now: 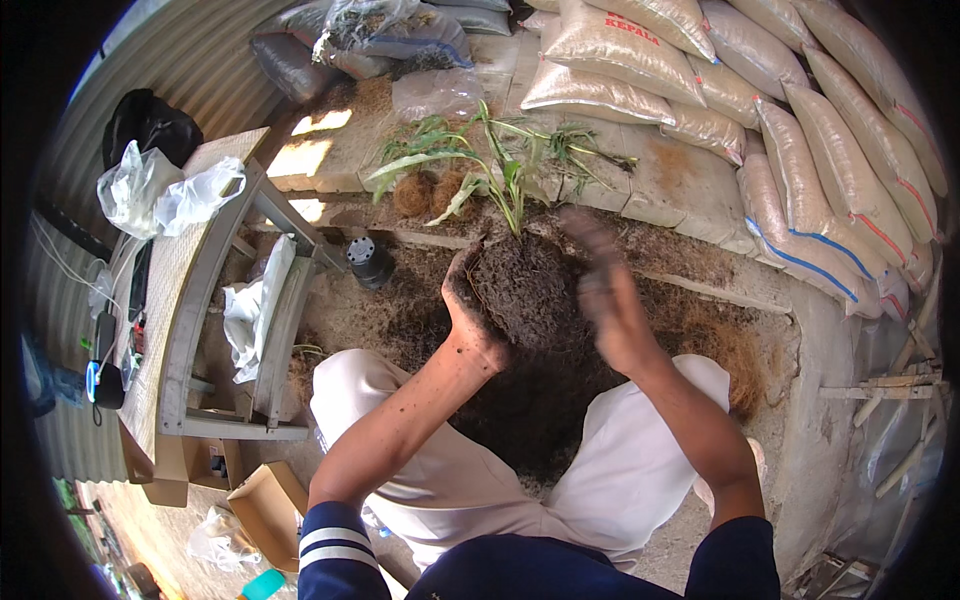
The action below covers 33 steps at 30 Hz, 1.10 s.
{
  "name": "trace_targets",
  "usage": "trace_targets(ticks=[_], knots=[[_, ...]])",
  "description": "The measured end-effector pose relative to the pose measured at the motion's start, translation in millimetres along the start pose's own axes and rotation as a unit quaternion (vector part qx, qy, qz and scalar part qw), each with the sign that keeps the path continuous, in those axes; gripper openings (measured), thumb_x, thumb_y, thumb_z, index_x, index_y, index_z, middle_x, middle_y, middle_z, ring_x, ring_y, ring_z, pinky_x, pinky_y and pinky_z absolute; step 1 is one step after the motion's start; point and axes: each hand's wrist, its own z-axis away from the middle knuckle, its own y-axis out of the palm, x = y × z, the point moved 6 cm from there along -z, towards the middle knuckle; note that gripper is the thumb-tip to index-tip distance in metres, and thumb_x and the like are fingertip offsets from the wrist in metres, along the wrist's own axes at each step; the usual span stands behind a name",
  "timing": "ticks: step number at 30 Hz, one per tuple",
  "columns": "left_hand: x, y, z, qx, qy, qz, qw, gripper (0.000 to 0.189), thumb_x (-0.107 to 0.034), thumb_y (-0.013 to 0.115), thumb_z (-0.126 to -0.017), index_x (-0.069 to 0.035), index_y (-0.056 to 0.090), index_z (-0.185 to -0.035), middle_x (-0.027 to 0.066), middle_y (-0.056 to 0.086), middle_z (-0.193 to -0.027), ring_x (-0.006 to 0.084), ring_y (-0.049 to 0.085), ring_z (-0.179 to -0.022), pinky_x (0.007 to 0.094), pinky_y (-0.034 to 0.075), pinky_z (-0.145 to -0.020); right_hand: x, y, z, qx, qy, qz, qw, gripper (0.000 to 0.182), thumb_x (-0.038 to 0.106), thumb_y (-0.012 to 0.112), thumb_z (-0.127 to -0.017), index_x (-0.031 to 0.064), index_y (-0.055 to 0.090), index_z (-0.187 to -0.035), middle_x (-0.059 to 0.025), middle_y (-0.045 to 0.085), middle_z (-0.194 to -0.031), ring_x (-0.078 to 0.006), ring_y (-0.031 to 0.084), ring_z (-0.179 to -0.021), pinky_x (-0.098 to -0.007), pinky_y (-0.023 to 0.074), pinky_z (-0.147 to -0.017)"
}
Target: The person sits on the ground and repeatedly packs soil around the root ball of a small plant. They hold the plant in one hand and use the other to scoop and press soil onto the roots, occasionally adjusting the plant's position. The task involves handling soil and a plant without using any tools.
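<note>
My left hand [469,307] cups the left side and underside of a dark root ball [525,292], with the leafy green plant [510,180] standing up from its top. Just off the right side of the ball is my right hand [604,285], blurred, its fingers apart and nothing seen in it. Dark loose soil [525,412] lies on the ground below, between my knees. Behind the held plant, two brown fibre-wrapped balls [414,193] with leaves rest on the concrete ledge. More cut or uprooted greenery [577,146] lies on the ledge to their right.
An upturned black plastic pot [369,262] stands left of the soil. A wooden table [202,247] with plastic bags is at the left, an open cardboard box [266,514] at lower left. Filled sacks [622,56] are stacked at upper right. Brown fibre [739,367] lies by my right knee.
</note>
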Motion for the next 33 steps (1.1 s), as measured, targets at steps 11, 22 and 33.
trace_targets(ticks=[11,22,33], knots=[[-9.3,-9.1,-2.7,-0.166,0.056,-0.056,0.983,0.054,-0.044,0.035,-0.094,-0.006,0.058,-0.126,0.0138,0.059,-0.128,0.0326,0.055,-0.117,0.0496,0.041,-0.103,-39.3,22.8,10.2,-0.107,0.244,-0.352,0.897,0.05,0.029,0.04,-0.105,0.0029,0.033,-0.148,-0.0068,0.033,-0.153,-0.018,0.033,-0.14,-0.0323,0.0226,-0.117],[10.0,-38.5,-6.9,-0.208,0.065,-0.071,0.973,0.05,-0.051,0.042,-0.09,-0.012,0.06,-0.116,0.0125,0.059,-0.117,0.0318,0.053,-0.112,0.0503,0.04,-0.099,-65.4,42.1,19.2,-0.082,0.396,-0.449,0.797,0.049,0.042,0.041,-0.103,0.0083,0.047,-0.138,-0.0076,0.054,-0.134,-0.0227,0.053,-0.122,-0.0398,0.0414,-0.106],[15.5,-34.0,-14.0,-0.107,0.01,-0.09,0.99,0.054,-0.048,0.035,-0.096,-0.011,0.054,-0.132,0.012,0.054,-0.132,0.029,0.05,-0.12,0.0469,0.036,-0.106,-68.2,35.4,19.7,-0.075,0.404,-0.448,0.794,0.047,0.039,0.041,-0.103,0.0077,0.047,-0.138,-0.0094,0.054,-0.134,-0.0243,0.053,-0.122,-0.0414,0.0437,-0.104]])
